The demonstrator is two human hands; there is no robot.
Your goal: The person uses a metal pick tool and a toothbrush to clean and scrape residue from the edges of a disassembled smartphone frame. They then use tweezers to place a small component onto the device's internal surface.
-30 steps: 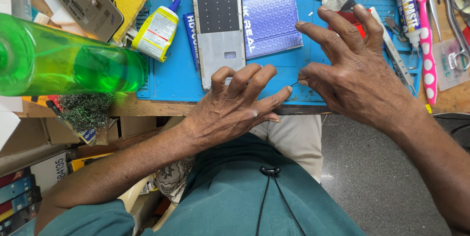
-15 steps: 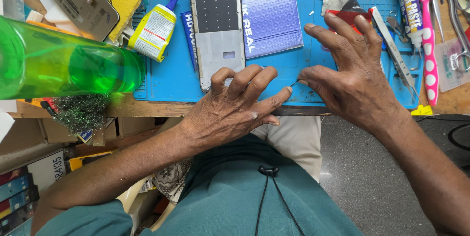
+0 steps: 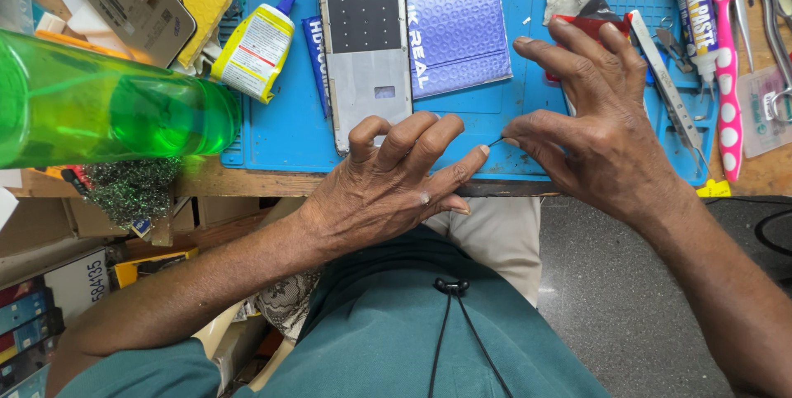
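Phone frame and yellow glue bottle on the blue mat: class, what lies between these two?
In the head view, a narrow blue packet lies between the phone frame and the yellow glue bottle, partly tucked under the frame's left edge, on the blue mat.

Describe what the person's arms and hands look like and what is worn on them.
Both arms are bare from above the elbow down. The left hand and right hand wear no gloves; no rings, watch or bracelets show. Veins and knuckle creases stand out, and the fingernails are short. A teal sleeve covers the left upper arm, part of a teal shirt with a thin black cord hanging down its front.
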